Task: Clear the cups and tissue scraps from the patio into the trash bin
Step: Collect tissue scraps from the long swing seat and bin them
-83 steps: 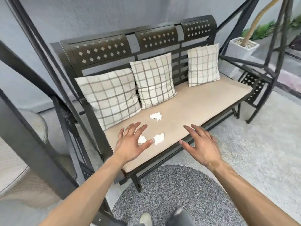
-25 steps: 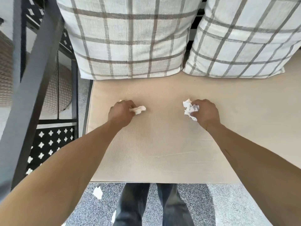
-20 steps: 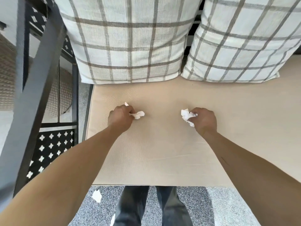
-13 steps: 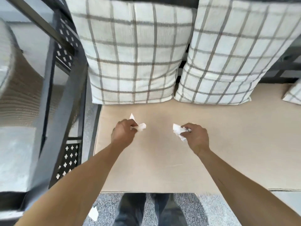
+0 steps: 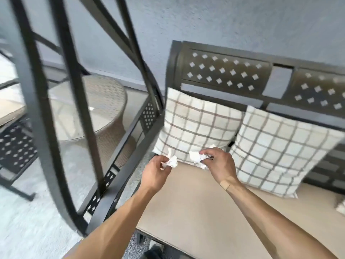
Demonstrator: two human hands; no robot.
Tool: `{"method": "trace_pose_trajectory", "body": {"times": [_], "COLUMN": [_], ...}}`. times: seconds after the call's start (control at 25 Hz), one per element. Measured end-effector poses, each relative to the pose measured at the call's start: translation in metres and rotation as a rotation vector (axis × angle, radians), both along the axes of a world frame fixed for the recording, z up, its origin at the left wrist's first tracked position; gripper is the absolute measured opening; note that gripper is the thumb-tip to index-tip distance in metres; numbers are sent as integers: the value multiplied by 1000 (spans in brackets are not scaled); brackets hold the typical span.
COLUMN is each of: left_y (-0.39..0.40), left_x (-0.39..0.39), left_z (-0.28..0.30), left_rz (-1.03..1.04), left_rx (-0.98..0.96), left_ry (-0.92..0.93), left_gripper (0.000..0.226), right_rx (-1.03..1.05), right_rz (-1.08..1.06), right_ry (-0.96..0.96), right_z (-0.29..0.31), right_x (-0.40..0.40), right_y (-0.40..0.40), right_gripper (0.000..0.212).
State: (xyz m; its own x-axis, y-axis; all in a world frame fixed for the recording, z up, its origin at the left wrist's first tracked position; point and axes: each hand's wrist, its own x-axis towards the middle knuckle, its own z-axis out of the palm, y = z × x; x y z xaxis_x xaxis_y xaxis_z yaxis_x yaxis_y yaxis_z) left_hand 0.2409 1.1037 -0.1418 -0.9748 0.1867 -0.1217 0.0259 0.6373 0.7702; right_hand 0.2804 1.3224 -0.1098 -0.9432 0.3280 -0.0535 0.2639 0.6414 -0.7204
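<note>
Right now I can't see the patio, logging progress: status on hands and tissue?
Left hand grips tissue scrap. Right hand grips crumpled tissue. Both lifted above seat cushion. No trash bin in view.

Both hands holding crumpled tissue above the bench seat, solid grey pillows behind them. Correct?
Not quite. The pillows are not solid grey: the head view shows them cream with a brown-grey check. The rest holds: the left hand and the right hand each hold a crumpled tissue, the left tissue and the right tissue, above the bench seat.
</note>
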Motion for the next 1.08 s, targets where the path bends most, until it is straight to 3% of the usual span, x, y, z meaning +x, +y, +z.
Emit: {"method": "trace_pose_trajectory", "body": {"times": [0.28,0.48,0.56,0.84,1.08], "left_y": [-107,-224,-267,-414,-506], "left_x": [95,193,240,443,595], "left_z": [66,87,92,101,106], "left_rz": [381,688,832,1282,1526], "left_rx": [85,92,39,-131,-208], "left_ry": [125,234,253,315,313], "left_gripper": [14,35,32,25,21], "right_rx": [14,10,28,7,-59], "right_rz": [506,844,964,1369,1613], "right_ry": [193,301,339,409,435], "right_z": [59,84,93,114,114], "right_x": [0,30,50,182,307], "right_y": [-117,-241,-294,-498,-638], "right_gripper": [22,19,18,25,24]}}
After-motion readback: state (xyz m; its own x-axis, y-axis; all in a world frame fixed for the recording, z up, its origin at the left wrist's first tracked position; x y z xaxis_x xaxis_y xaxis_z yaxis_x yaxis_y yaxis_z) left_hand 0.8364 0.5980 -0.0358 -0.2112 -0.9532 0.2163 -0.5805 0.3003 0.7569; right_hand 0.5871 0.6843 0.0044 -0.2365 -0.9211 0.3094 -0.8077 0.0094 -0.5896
